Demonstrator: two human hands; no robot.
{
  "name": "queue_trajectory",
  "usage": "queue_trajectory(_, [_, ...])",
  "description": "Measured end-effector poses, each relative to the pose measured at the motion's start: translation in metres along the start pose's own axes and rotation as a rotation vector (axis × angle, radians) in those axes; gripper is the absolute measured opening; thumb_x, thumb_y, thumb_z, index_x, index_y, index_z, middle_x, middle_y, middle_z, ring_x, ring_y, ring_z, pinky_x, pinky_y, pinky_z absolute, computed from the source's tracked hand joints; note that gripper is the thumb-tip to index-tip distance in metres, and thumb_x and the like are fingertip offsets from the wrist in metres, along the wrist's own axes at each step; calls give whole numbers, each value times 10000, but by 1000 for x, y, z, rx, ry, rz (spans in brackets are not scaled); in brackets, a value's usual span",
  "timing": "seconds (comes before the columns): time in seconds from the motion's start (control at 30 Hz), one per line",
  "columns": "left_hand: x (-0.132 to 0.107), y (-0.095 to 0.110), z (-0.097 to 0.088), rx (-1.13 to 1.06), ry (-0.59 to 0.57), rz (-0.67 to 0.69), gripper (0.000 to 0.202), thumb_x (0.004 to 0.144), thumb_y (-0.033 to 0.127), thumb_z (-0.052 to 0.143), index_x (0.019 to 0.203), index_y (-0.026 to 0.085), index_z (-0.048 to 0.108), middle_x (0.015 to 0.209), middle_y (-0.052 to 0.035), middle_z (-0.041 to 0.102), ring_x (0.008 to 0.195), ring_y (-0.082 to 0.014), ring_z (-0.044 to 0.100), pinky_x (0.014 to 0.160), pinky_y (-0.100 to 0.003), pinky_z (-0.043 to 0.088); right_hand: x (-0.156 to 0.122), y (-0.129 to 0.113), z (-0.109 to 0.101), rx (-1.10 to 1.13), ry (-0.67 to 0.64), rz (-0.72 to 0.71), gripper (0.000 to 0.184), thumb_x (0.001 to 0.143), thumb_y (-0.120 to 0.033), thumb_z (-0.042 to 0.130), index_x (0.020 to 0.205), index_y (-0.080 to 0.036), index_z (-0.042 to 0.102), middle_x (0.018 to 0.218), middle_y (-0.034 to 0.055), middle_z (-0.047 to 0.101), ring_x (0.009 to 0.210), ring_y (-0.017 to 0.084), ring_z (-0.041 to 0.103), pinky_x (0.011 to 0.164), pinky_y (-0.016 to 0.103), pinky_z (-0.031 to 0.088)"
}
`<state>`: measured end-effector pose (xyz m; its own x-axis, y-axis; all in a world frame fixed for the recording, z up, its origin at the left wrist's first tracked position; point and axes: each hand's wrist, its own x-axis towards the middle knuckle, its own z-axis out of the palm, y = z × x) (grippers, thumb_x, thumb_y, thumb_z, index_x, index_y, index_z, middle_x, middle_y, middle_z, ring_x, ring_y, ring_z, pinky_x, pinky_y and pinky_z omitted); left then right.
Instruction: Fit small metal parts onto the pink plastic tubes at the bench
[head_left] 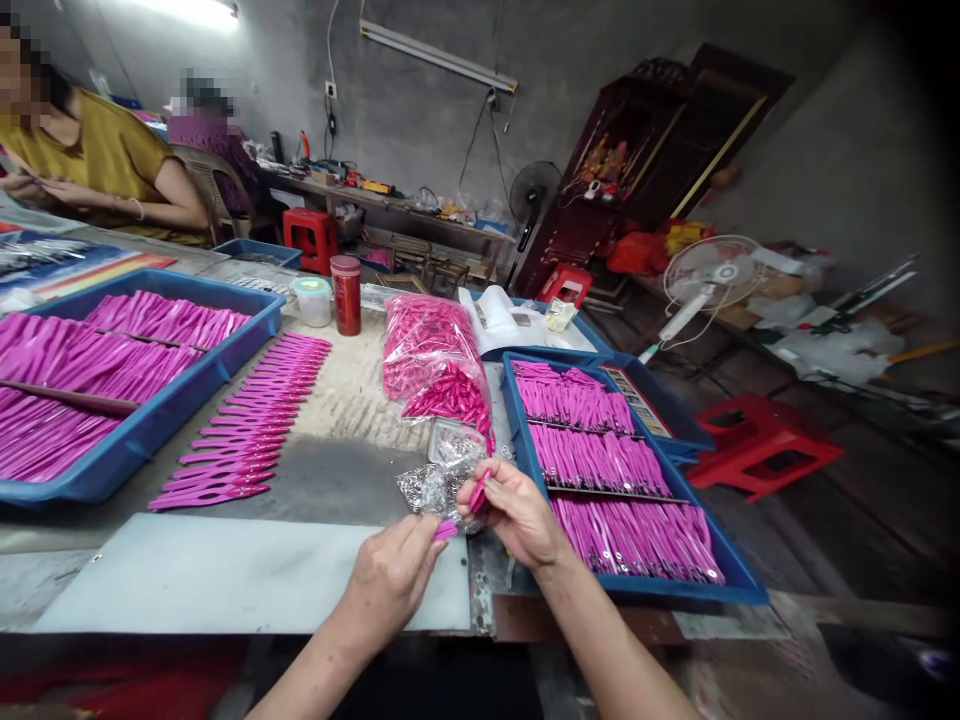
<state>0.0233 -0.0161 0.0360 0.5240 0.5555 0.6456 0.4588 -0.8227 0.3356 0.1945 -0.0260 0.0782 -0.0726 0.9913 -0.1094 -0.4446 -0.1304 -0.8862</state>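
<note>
My left hand (391,578) is closed in a pinch on a small pink plastic piece (445,531) near the front edge of the table. Just right of it, my right hand (514,512) pinches another small pink piece (479,491). The two pieces are close together, almost touching. Right behind my hands lies a heap of small shiny metal parts (435,482) in clear plastic. A clear bag of pink pieces (435,362) lies further back.
A blue tray (739,577) with rows of pink parts lies at my right, another blue tray (176,400) at the left. A line of pink strips (247,430) lies between them. A red flask (346,294) and a lidded tub (313,300) stand behind. Two people sit far left.
</note>
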Motion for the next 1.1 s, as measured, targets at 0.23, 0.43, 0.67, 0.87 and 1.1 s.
queue_trajectory(0.23, [-2,13,-14,-93,-19,-19,164,835,163,386,951,139,500,622,-10,515,555,-109,507,513,-205,414,-16,17,1,95,-12,7,214,670,-287,644,790,-192,494,723,19,644,639,144,612,610,286,465])
queue_trajectory(0.43, [-3,15,-15,-117,-41,-36,158,831,167,395,940,135,505,661,-26,546,594,-118,540,544,-211,444,-21,21,2,124,17,0,205,655,-273,654,764,-191,501,745,27,648,668,152,614,630,303,466])
queue_trajectory(0.67, [-7,18,-13,-108,-95,-67,157,840,180,373,873,164,526,642,-13,537,565,-107,529,527,-202,425,-25,27,-1,149,13,5,188,664,-272,651,764,-189,516,796,39,649,694,148,614,637,290,467])
queue_trajectory(0.87, [-9,19,-11,-102,-109,-83,171,846,193,364,867,157,530,623,-15,524,545,-106,518,514,-202,418,-23,31,-1,171,17,-3,173,647,-259,663,751,-196,540,875,33,607,767,141,582,665,274,454])
queue_trajectory(1.1, [-12,17,-9,-105,-112,-74,171,842,191,372,898,145,527,637,-22,530,571,-113,529,533,-205,432,-22,39,-3,232,17,-85,119,640,-236,673,718,-200,591,712,-17,510,575,80,475,502,208,370])
